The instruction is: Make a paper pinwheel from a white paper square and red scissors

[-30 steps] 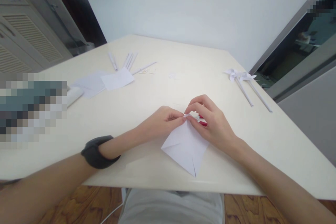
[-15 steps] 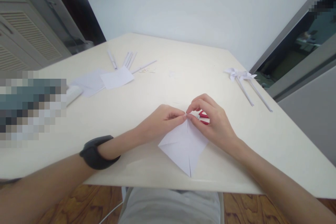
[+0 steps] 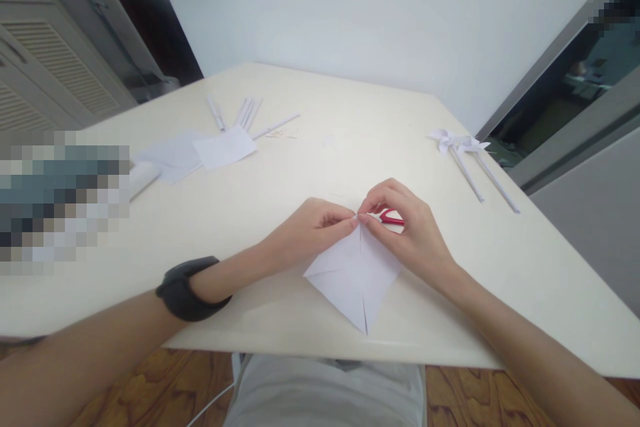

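Observation:
A white folded paper square (image 3: 353, 275) lies on the cream table (image 3: 280, 200) near its front edge, with a slit running up from its near corner. My left hand (image 3: 310, 230) and my right hand (image 3: 405, 227) both pinch the paper's far corner, fingertips meeting there. Red-handled scissors (image 3: 393, 217) lie on the table under my right hand, mostly hidden by its fingers. A black band sits on my left wrist.
Loose white paper sheets (image 3: 223, 147) and several rolled paper sticks (image 3: 245, 113) lie at the back left. Two finished paper pinwheels (image 3: 460, 147) on sticks rest at the right. A white roll (image 3: 143, 180) lies at the left, beside a blurred patch.
The paper's far corner has been pressed flatter, and my fingertips have shifted slightly on it. The sheet turned a little. Both hands stay in place.

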Tool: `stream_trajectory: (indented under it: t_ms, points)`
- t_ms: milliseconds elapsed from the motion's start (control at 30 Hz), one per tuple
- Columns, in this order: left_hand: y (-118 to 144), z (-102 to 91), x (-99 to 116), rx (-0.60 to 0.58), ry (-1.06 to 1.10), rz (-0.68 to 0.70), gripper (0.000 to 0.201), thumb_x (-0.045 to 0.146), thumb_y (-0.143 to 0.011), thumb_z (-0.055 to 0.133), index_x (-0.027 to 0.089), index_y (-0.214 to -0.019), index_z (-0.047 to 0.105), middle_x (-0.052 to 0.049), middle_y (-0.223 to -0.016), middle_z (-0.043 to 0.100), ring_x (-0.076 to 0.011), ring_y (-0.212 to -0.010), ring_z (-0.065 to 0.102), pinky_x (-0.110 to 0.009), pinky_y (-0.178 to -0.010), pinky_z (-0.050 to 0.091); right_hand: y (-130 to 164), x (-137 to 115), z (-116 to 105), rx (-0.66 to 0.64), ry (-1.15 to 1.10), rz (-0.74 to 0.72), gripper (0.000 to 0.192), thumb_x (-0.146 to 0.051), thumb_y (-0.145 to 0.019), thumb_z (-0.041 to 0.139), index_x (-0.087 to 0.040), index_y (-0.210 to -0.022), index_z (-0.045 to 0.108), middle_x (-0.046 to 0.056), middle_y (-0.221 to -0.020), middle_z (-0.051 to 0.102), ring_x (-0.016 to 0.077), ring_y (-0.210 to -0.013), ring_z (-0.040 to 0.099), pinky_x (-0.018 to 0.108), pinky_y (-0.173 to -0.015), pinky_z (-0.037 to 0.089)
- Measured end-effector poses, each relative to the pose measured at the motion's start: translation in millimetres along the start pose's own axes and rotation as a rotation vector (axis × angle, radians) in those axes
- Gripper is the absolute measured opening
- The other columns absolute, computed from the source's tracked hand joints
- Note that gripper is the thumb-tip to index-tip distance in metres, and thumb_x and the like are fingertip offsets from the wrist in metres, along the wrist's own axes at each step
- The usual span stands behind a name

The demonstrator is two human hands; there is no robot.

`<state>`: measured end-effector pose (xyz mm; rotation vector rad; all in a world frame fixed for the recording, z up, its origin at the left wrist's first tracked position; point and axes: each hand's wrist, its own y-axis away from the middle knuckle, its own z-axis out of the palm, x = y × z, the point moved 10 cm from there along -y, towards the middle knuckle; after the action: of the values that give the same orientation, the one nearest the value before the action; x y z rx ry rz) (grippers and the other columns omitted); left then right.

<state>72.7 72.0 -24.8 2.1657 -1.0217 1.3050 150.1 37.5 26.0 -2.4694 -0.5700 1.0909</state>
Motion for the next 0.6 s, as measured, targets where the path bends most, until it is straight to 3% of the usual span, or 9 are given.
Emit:
stream_trajectory:
  t_ms: [133, 600]
  points:
    - [0.5, 1.0, 1.9, -0.009, -0.005, 0.011, 0.036, 0.034, -0.089, 0.039, 0.012, -0.077, 0.065, 0.002, -0.058, 0.047, -0.0085, -0.053, 0.041, -0.019, -0.044, 0.027, 0.4, -1.9, -0.8, 0.005, -0.001, -0.016, 0.008, -0.008, -0.082, 0.056, -0.016, -0.082, 0.059, 0.002, -0.086, 0.054, 0.0118, -0.079, 0.052, 0.026, -0.07, 0.046]
    - [1.2, -1.6, 8.3, 0.025, -0.014, 0.058, 0.037, 0.032, -0.089, 0.039, 0.013, -0.063, 0.057, 0.003, -0.055, 0.042, -0.0078, -0.051, 0.037, -0.02, -0.044, 0.025, 1.4, -8.5, -0.4, 0.023, 0.022, -0.063, 0.012, -0.007, -0.082, 0.054, -0.019, -0.083, 0.057, 0.002, -0.086, 0.053, 0.0134, -0.078, 0.052, 0.028, -0.067, 0.046]
